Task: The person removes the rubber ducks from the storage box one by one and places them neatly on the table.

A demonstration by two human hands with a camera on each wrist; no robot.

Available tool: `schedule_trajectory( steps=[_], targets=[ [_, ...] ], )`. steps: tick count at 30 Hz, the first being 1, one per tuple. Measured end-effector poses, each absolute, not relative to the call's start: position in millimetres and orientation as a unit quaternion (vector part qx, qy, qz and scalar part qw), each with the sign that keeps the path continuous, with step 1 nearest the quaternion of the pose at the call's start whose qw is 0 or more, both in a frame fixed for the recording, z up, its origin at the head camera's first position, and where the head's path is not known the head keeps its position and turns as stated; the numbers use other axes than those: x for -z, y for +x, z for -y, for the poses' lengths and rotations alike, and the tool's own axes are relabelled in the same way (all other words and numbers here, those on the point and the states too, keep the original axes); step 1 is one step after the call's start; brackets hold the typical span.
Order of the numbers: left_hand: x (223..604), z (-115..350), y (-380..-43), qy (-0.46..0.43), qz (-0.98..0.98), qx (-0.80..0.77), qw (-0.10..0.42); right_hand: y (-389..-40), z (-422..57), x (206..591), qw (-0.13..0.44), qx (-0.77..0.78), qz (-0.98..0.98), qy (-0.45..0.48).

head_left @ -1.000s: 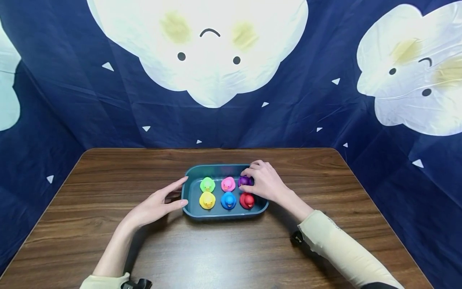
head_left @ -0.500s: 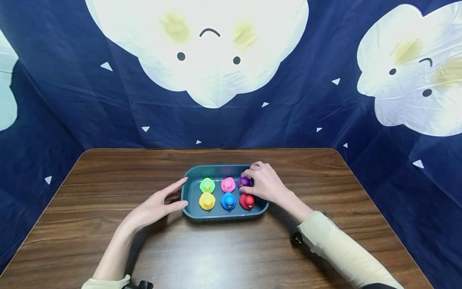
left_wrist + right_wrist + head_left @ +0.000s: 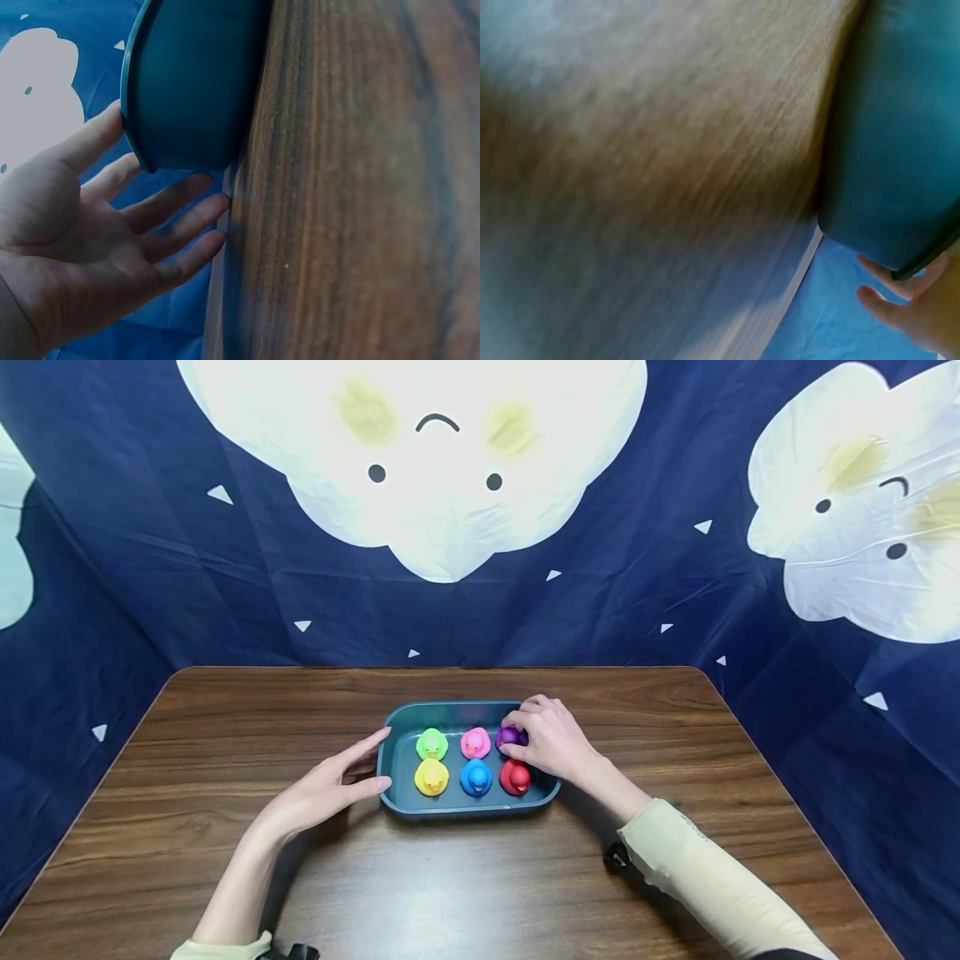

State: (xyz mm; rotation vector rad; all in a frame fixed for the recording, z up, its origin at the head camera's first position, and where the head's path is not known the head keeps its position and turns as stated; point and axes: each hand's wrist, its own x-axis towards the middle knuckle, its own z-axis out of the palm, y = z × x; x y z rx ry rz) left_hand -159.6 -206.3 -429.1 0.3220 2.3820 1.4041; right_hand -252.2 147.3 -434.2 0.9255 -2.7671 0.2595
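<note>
A dark teal tray [image 3: 468,813] on the table holds two rows of small rubber ducks. Green [image 3: 431,744], pink [image 3: 476,743] and purple ducks [image 3: 507,737] form the back row; a yellow duck [image 3: 431,777], a blue duck [image 3: 476,777] and a red duck [image 3: 515,777] sit in front. My right hand [image 3: 557,742] reaches over the tray's right end, thumb and fingers pinching the purple duck, which it partly hides. With spread fingers, my left hand [image 3: 326,789] touches the left rim. The left wrist view has thumb and forefinger at the tray wall [image 3: 195,90].
The brown wooden table [image 3: 450,893] extends around the tray on every side. Behind it hangs a dark blue cloth [image 3: 240,602] printed with white clouds. In the right wrist view the tray's outer wall [image 3: 892,150] hides the ducks.
Both hands and the ducks keep their places. Only the head view has shifted slightly.
</note>
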Motion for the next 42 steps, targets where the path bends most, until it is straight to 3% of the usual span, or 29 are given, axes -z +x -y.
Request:
schedule_trajectory(
  steps=[42],
  targets=[
    [429.2, 207.3, -161.2, 0.113, -0.848, -0.483, 0.185, -241.2, -152.4, 419.1, 0.130, -0.152, 0.932, 0.302]
  ],
)
